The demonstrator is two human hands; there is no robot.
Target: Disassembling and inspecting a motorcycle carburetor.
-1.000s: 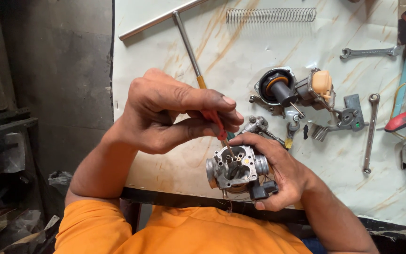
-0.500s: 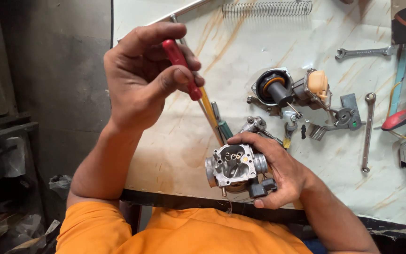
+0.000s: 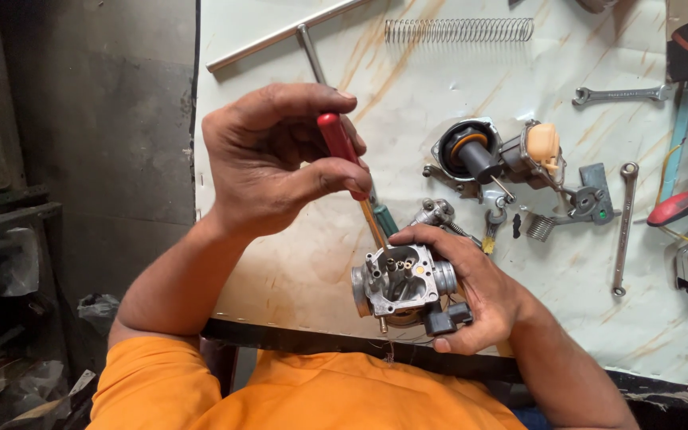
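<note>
My left hand (image 3: 268,163) is closed around the red handle of a screwdriver (image 3: 338,145). Its yellowish shaft slants down and right, and the tip reaches the open top of a grey metal carburetor body (image 3: 398,280). My right hand (image 3: 491,299) cups that carburetor from the right and below, holding it just above the near edge of the white table (image 3: 296,279). Small brass fittings show inside the carburetor's open face, and a black part hangs at its lower right.
On the table lie a long coil spring (image 3: 459,30), a T-handle bar (image 3: 280,36), two spanners (image 3: 623,227), a dismantled assembly with an orange float (image 3: 507,155), a green-handled tool (image 3: 386,220) and red-handled pliers (image 3: 686,203). Left of the table is a dark wall.
My left hand rose from just above the carburetor with the screwdriver, then came down a little; the tip now rests in the carburetor. The right hand has kept the carburetor almost still.
</note>
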